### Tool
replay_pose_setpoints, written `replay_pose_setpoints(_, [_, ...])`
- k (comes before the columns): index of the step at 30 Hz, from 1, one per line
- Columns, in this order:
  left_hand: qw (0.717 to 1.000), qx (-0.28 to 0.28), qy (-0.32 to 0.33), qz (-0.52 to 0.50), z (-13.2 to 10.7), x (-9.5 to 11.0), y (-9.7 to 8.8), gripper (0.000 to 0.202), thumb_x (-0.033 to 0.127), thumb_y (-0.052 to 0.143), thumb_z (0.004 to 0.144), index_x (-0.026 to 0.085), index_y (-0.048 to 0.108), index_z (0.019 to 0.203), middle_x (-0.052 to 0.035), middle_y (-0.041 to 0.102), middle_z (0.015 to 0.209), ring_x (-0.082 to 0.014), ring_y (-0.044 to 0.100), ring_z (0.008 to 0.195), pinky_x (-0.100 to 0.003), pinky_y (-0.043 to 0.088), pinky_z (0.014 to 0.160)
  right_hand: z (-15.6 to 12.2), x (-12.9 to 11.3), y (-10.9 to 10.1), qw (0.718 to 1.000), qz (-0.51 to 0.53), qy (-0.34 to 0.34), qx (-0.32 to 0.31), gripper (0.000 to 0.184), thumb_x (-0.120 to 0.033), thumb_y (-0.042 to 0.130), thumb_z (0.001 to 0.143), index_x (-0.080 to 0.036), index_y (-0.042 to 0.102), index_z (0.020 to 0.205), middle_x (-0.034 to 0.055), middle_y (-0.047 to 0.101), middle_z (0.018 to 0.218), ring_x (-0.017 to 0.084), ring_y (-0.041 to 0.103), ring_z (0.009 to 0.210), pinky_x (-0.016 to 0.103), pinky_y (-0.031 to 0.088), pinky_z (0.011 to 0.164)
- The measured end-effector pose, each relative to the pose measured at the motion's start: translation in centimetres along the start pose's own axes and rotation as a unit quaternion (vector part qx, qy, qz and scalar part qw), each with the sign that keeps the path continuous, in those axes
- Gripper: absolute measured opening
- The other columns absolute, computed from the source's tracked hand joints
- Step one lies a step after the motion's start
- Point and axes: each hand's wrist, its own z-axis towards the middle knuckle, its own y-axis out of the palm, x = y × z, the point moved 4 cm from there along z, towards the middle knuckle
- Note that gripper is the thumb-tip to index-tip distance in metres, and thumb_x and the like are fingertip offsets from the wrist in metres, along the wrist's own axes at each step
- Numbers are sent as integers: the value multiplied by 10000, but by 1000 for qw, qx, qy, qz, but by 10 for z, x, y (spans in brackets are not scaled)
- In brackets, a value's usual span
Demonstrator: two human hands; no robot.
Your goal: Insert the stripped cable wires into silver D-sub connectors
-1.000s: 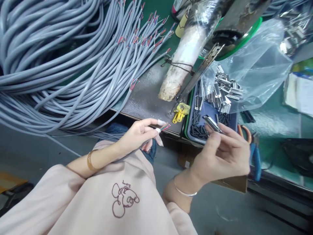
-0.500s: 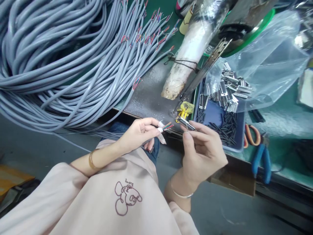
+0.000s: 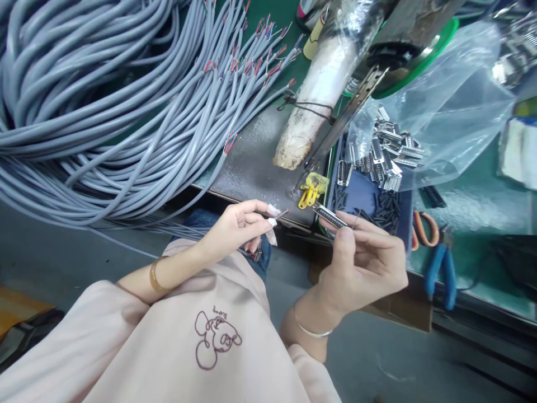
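Note:
My left hand [image 3: 247, 226], with white coverings on some fingertips, pinches the end of a grey cable; its stripped coloured wires [image 3: 283, 214] stick out toward the right. My right hand [image 3: 361, 254] is closed on a metal multi-pin connector [image 3: 330, 215], held by one end between thumb and fingers. The connector and the wires are apart. Just beyond the connector, a small yellow clip-like piece [image 3: 311, 191] lies on the dark mat. Below my left hand another small metal connector [image 3: 257, 254] shows partly; what it is joined to is hidden.
Grey cables [image 3: 138, 106] with stripped ends cover the left of the bench. A white wrapped tube [image 3: 308, 106] and a metal strip [image 3: 348, 117] angle down in the middle. A blue tray [image 3: 363, 190] holds connectors and black pieces. Blue-handled cutters [image 3: 441, 268] lie at right, near orange handles [image 3: 428, 228].
My right hand has moved right, carrying the connector farther from the wires. My left hand has barely moved and still pinches the cable end. The whole view has shifted slightly.

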Motion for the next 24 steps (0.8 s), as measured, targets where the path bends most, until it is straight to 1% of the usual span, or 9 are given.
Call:
replay_pose_setpoints(2, [1000,12,2,3,-1,-1,-1,444,373,797,799,120,629,1124,50,640,605,-34,419,426,-182,271,432,-1,-1,1,1000,17,19,-5,153,-220,795,844,-191,659,782,1,775,854,143,765,770,269,673,665])
replay_pose_setpoints(4, [1000,28,5,8,-1,-2,-3,485,366,830,773,114,671,1156,92,526,557,-30,352,454,-187,227,452,-3,0,3,998,35,52,-29,183,-239,802,841,-192,645,760,-2,769,830,141,758,724,264,666,623])
replay_pose_setpoints(6, [999,31,10,20,-1,-1,-2,450,352,871,727,116,736,1085,99,444,560,-32,321,494,-196,220,476,-7,2,7,992,59,92,-69,205,-251,805,842,-192,634,746,-6,765,816,130,747,678,246,652,585])
replay_pose_setpoints(8, [999,28,23,29,-1,0,-1,385,370,895,687,116,775,952,78,454,583,-42,333,532,-206,244,495,-12,4,11,984,83,124,-102,217,-260,807,842,-194,625,743,-8,763,810,126,742,659,233,643,566])
replay_pose_setpoints(10, [999,28,30,23,0,2,0,367,417,897,672,115,773,839,60,475,590,-50,338,542,-214,246,493,-17,5,16,980,92,133,-119,212,-249,798,850,-197,618,750,-8,766,823,129,749,663,231,643,567])
replay_pose_setpoints(15, [1000,12,14,-1,-1,1,-1,395,468,888,693,117,741,800,80,433,538,-32,273,475,-212,174,449,-28,6,21,980,73,93,-158,132,-146,771,854,-208,664,808,-12,777,912,139,767,697,243,649,588])
replay_pose_setpoints(18, [999,11,31,-23,-1,1,-2,384,415,910,678,127,717,842,75,503,599,-20,299,475,-199,213,448,-30,8,20,980,55,74,-176,126,-125,770,848,-219,689,824,-8,770,932,160,778,796,279,659,655])
replay_pose_setpoints(21, [999,2,34,-33,-1,1,-2,396,403,892,713,127,711,931,57,577,655,-16,322,475,-196,236,447,-31,8,21,979,30,46,-194,125,-119,766,851,-225,704,825,-2,763,943,148,760,845,294,645,726])
replay_pose_setpoints(24, [999,-19,27,-23,-1,3,0,397,429,881,723,110,711,887,42,594,644,-25,346,480,-200,250,449,-32,6,22,979,3,5,-203,132,-112,767,844,-229,709,827,-3,759,934,143,738,867,304,629,762])
